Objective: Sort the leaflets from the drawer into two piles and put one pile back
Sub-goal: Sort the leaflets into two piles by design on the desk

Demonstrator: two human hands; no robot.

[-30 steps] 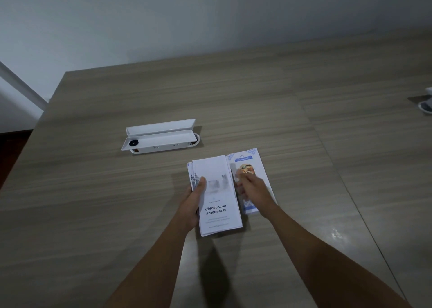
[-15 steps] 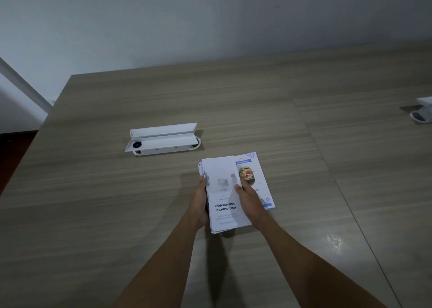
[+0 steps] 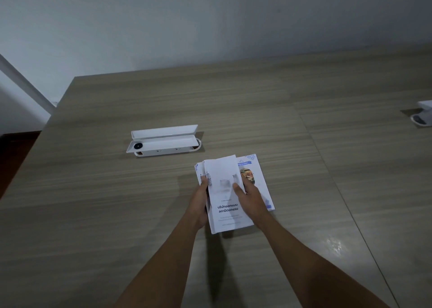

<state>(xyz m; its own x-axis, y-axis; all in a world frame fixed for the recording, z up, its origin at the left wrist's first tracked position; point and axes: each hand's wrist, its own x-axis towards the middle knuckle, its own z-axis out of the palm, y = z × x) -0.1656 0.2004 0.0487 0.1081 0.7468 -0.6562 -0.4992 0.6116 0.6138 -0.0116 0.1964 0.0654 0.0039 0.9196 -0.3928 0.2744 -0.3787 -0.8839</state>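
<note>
Head view: left hand (image 3: pixel 198 205) grips leaflet stack (image 3: pixel 228 205) at its left edge above worktop (image 3: pixel 117 214), right hand (image 3: pixel 249 199) thumb on top sheet; peel one sheet only, drop onto blue leaflet (image 3: pixel 256 179) alongside.

A dim, bluish-grey indoor scene, slightly soft overall. A pale glare patch shines on the wooden table (image 3: pixel 334 244) at lower right, and a dark shadow falls beneath the leaflet stack (image 3: pixel 224 190). Wide-angle distortion bends the table's edges.
</note>
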